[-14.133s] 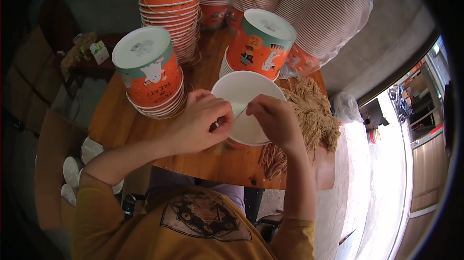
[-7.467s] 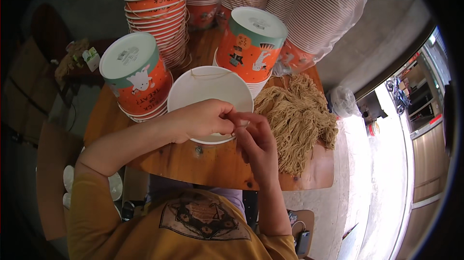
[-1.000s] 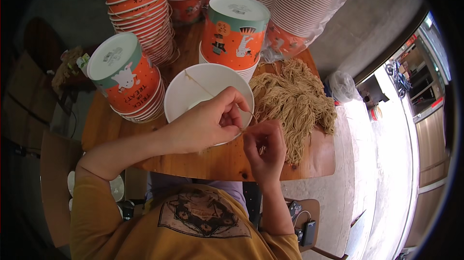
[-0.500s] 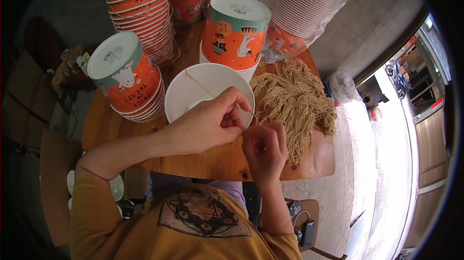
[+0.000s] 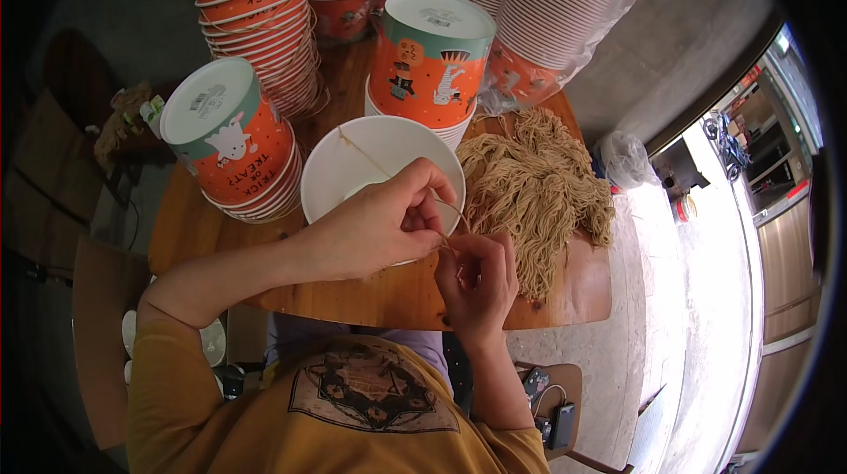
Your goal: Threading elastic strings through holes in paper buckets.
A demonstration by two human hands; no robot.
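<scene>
"Which way is that white bucket (image 5: pixel 340 179) facing?"

"Its mouth is opening upward, with its axis standing roughly upright. It's sitting on the table (image 5: pixel 406 305), just in front of the centre stack (image 5: pixel 432 77)."

"And the twine (image 5: pixel 364 155)?"

"It's slanting from the far rim down and rightward, across the mouth, to the left hand (image 5: pixel 379 225). Beyond that, it's bowing around to the right hand (image 5: pixel 481 284)."

"Are the fingers holding it?"

"Yes, both hands are pinching it, the 2 sets of fingertips nearly meeting over the bucket's near right rim. Just beyond, a heap of tan strands (image 5: pixel 534 196) is lying on the table."

"Can you see any writing?"

"Dark capitals are running upside down on the orange walls of the left stack (image 5: pixel 243 161) and the tall stack (image 5: pixel 251 24). Those buckets are standing mouth down. The 2 shorter stacks are showing pale bases, each bearing a small printed block. Its lines are looking too fine to read from here."
</scene>
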